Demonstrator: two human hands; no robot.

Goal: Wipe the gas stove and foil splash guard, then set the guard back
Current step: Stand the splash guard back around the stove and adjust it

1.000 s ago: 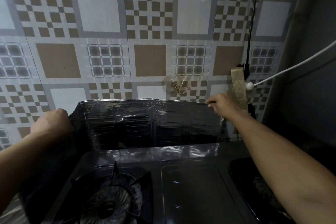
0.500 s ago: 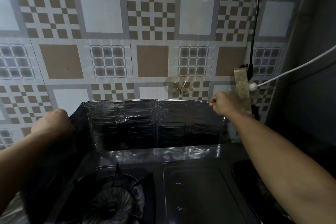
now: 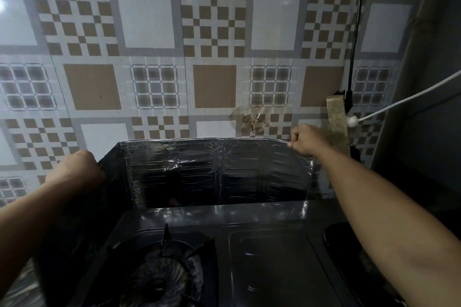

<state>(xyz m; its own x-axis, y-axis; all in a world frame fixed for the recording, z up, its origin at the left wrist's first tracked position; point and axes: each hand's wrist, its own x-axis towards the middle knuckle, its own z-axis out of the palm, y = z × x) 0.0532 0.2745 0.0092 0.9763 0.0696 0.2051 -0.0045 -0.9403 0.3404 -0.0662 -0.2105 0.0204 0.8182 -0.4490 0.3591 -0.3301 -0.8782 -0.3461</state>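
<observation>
The foil splash guard (image 3: 214,172) stands upright behind the gas stove (image 3: 269,257), folded round its back and left side, against the tiled wall. My left hand (image 3: 74,169) grips the top edge of the guard's left panel. My right hand (image 3: 305,141) pinches the top right corner of the back panel. The stove's left burner (image 3: 159,279) with its dark grate shows at the bottom. No cloth is in view.
A patterned tile wall (image 3: 149,57) rises behind the guard. A black cable (image 3: 355,32) hangs at the right to a taped plug block (image 3: 338,117), with a white cord (image 3: 411,95) running off right. A dark round object (image 3: 349,252) sits right of the stove.
Both hands keep their hold on the guard's top edge. The guard and hands have barely shifted; the view has drifted slightly.
</observation>
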